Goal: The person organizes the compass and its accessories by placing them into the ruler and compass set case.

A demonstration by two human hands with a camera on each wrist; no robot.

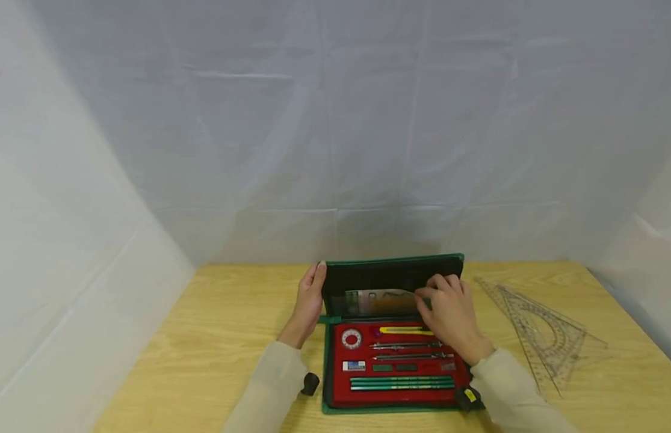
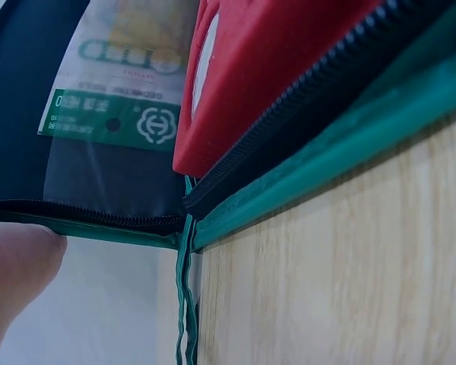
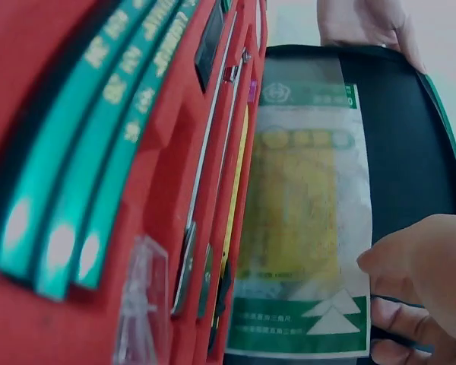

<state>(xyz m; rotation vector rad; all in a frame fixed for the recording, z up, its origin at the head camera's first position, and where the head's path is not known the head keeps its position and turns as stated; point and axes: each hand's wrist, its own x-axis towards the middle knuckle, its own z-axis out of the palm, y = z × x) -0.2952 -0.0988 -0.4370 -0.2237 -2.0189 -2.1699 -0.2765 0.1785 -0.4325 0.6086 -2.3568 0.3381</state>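
Observation:
A green zip case (image 1: pixel 392 270) lies open on the table with its black-lined lid raised. My left hand (image 1: pixel 308 304) grips the lid's left edge, thumb on the inner side. Inside the lid, a clear packet (image 3: pixel 296 198) with green printed ends sits partly behind a see-through pocket. My right hand (image 1: pixel 451 310) pinches the packet's free edge near its right end. Below the lid, the red insert (image 1: pixel 343 385) holds green pencils (image 1: pixel 402 383), a yellow cutter (image 1: pixel 402 331), metal drawing tools (image 1: pixel 405 346), an eraser (image 1: pixel 354 365) and a white ring-shaped piece (image 1: pixel 351 339).
Transparent set squares (image 1: pixel 546 331) lie overlapping on the wooden table (image 1: pixel 232 337), right of the case. A green strap (image 2: pixel 184 296) hangs at the hinge. White sheeting (image 1: pixel 335 120) stands behind the table and along both sides.

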